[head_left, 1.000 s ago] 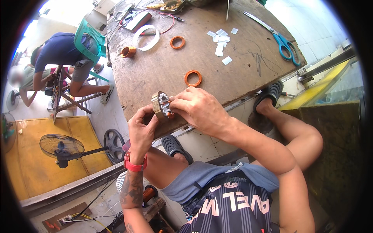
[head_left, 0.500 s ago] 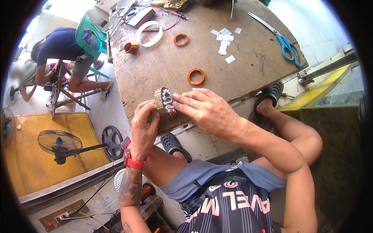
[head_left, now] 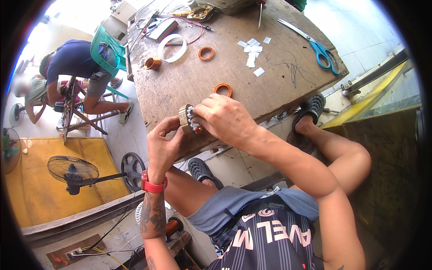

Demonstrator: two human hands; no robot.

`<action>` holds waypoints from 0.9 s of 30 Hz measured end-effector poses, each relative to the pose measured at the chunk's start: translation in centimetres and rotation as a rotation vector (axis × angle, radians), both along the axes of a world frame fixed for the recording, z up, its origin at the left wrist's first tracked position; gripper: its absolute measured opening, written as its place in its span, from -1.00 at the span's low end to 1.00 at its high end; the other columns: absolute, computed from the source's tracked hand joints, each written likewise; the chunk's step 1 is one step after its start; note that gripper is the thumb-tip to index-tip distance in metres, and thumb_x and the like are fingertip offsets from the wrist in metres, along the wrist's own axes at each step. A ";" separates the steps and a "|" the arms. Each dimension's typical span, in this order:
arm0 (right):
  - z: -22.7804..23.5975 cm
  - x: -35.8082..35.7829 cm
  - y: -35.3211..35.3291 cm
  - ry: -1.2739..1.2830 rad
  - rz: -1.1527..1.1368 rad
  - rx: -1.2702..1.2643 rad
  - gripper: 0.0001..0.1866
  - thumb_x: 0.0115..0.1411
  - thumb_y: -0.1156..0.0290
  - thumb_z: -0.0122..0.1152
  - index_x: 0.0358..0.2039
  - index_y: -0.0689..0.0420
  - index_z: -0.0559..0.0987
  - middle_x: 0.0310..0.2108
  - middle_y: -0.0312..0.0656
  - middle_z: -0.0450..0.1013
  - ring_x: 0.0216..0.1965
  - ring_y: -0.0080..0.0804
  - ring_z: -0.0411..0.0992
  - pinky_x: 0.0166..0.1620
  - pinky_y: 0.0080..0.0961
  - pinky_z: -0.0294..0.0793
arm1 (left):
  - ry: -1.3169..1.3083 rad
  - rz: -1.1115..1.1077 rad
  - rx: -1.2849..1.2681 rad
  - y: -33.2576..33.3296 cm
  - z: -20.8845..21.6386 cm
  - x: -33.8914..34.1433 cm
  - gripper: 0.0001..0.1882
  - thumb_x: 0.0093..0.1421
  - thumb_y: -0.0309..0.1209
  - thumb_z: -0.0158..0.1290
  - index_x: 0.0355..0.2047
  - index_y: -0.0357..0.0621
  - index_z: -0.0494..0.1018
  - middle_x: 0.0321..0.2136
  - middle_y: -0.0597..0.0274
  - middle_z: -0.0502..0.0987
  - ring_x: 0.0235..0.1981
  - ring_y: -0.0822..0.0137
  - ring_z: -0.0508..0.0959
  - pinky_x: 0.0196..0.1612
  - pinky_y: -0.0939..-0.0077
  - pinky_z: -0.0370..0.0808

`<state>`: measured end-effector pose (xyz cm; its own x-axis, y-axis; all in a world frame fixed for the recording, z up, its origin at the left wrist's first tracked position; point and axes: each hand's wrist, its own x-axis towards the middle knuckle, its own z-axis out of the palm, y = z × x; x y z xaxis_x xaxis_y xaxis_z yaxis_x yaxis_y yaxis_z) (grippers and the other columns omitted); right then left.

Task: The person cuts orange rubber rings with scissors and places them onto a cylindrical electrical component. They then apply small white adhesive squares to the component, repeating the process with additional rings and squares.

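Note:
My left hand (head_left: pixel 163 141) grips the ring-shaped metal stator (head_left: pixel 183 119) by its outer side, holding it on edge at the table's near edge. White liners line the stator's inner slots, and a bit of orange copper wire shows at its lower end. My right hand (head_left: pixel 227 120) is closed, its fingertips bent against the slotted face; whatever they pinch is hidden. Just beyond my right knuckles lies an orange wire coil (head_left: pixel 230 90), partly covered by the hand. Farther off are a second orange coil (head_left: pixel 200 53) and a copper-coloured wound spool (head_left: pixel 152 63).
On the wooden table (head_left: pixel 180 90) lie a white strip ring (head_left: pixel 183 50), several small white slips (head_left: pixel 253 49), blue-handled scissors (head_left: pixel 325 57), a screwdriver (head_left: pixel 260 15) and a meter with leads (head_left: pixel 163 29). A fan (head_left: pixel 73 173) stands at left; people (head_left: pixel 74 60) sit beyond it.
My right hand has curled its fingers more and shifted slightly up and left over the stator, now covering part of the near coil. My left hand keeps its hold. The view has shifted slightly.

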<state>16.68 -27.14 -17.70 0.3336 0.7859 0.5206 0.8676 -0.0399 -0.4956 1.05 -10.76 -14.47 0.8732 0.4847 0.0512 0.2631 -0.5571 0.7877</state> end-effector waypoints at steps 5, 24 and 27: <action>-0.5 -0.2 0.3 -0.093 -0.008 0.070 -0.73 0.17 0.47 0.31 -0.10 0.24 0.64 -0.18 -0.08 0.60 -0.06 -0.19 0.57 0.08 -0.31 0.59 | 0.037 0.053 0.058 -0.5 0.5 0.2 -0.77 0.27 -0.58 0.21 -0.08 -0.42 0.66 -0.24 0.17 0.77 -0.18 0.45 0.72 -0.06 0.54 0.62; -0.9 0.1 0.1 0.136 0.030 0.072 -0.77 0.20 0.42 0.41 -0.15 0.16 0.61 -0.21 -0.10 0.57 -0.10 -0.06 0.55 0.03 -0.20 0.58 | -0.082 -0.019 -0.153 1.1 -3.2 0.9 -0.73 0.28 -0.60 0.21 -0.01 -0.33 0.64 -0.09 0.20 0.72 -0.10 0.47 0.67 0.00 0.51 0.61; -0.8 0.1 0.1 0.234 0.031 0.112 -0.80 0.20 0.44 0.39 -0.18 0.18 0.62 -0.22 -0.07 0.58 -0.10 -0.05 0.55 0.06 -0.14 0.53 | -0.100 -0.018 -0.233 0.9 -3.1 1.1 -0.72 0.31 -0.59 0.23 0.03 -0.34 0.64 -0.19 0.29 0.73 -0.22 0.57 0.67 -0.14 0.61 0.65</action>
<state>16.74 -27.08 -18.55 0.4315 0.7393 0.5169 0.7290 0.0517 -0.6825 2.17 -9.89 -17.58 0.8780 0.4780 0.0263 0.1692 -0.3611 0.9170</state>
